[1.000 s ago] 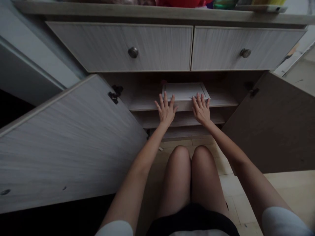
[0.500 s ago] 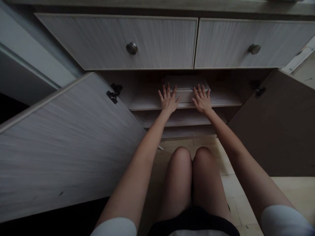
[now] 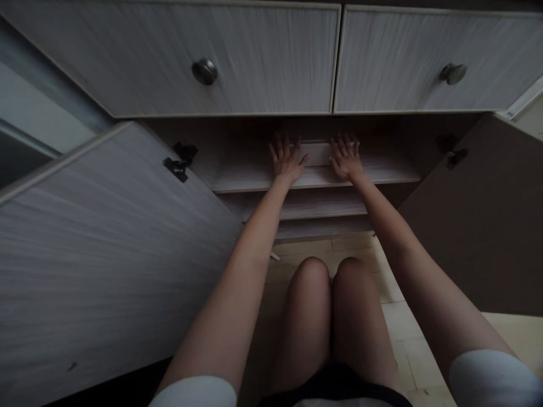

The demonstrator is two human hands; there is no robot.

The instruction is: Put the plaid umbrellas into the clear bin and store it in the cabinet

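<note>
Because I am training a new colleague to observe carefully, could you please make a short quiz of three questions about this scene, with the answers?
1. True or false: both cabinet doors are closed.
2. Multiple choice: the left hand and right hand are both placed against which thing?
a) a door hinge
b) the pale box
c) the floor
3. Counting: how many round drawer knobs are visible?

Key: 1. False, both stand open. 2. b, with the fingers spread. 3. Two.
</note>
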